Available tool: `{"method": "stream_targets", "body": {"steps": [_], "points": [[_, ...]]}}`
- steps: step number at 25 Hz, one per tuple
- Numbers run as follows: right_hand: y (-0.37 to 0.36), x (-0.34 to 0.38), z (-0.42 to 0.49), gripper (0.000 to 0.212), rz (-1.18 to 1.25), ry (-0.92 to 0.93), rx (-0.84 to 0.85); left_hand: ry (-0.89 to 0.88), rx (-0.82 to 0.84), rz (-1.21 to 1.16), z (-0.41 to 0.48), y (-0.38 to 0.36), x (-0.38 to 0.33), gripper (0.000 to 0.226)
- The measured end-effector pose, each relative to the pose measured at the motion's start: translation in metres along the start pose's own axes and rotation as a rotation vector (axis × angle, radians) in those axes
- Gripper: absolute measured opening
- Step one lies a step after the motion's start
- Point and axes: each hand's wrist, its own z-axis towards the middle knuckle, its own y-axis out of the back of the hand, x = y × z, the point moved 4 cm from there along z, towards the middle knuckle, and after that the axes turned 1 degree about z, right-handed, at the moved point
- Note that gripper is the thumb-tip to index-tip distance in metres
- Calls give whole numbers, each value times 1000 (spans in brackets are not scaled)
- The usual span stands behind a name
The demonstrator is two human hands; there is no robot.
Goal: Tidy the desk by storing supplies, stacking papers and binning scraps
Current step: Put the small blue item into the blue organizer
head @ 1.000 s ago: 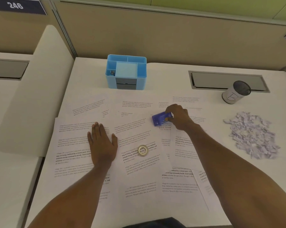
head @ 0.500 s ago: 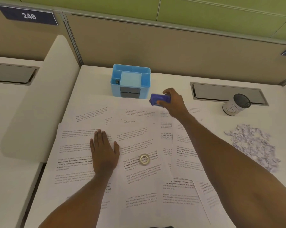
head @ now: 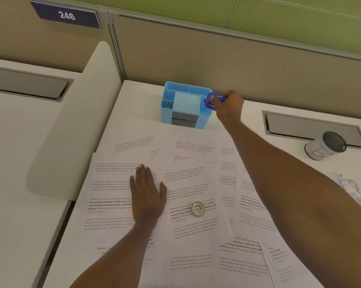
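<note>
The right hand [head: 229, 107] gripped a small dark blue stapler [head: 208, 97], with the fingers and thumb curled round it, and held it at the right edge of the light blue organizer [head: 166, 116]. I could not tell whether the stapler touched the rim. The organizer stood at the back of the desk [head: 138, 104], close to the partition, and a small metal thing [head: 168, 104] lay in its left compartment. The left hand [head: 147, 196] lay flat, palm down and fingers straight, on the printed papers [head: 185, 179], which were spread in overlapping sheets. A roll of clear tape [head: 197, 208] lay on the papers just right of this hand. Far right stood a white cup [head: 324, 147], and nearer were paper scraps [head: 349, 186].
</note>
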Motion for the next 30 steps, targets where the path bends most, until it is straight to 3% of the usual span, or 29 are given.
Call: {"method": "stream_targets", "body": {"steps": [4, 9, 13, 18, 22, 30], "points": [[-17, 7, 11, 29, -145, -24, 69, 6, 8, -2, 1, 0, 0, 78], [-36, 14, 24, 15, -353, 87, 81, 3, -2, -9, 1, 0, -1, 77], [-53, 10, 33, 19, -547, 114, 119, 7, 7, 5, 1, -1, 1, 77], [-64, 7, 38, 29, -610, 89, 133, 10, 11, 4, 1, 0, 0, 77], [-68, 10, 41, 23, -706, 172, 138, 11, 4, 1, 2, 1, -1, 77], [-80, -6, 33, 26, -645, 240, 178, 25, 22, 3, 2, -1, 1, 78]]}}
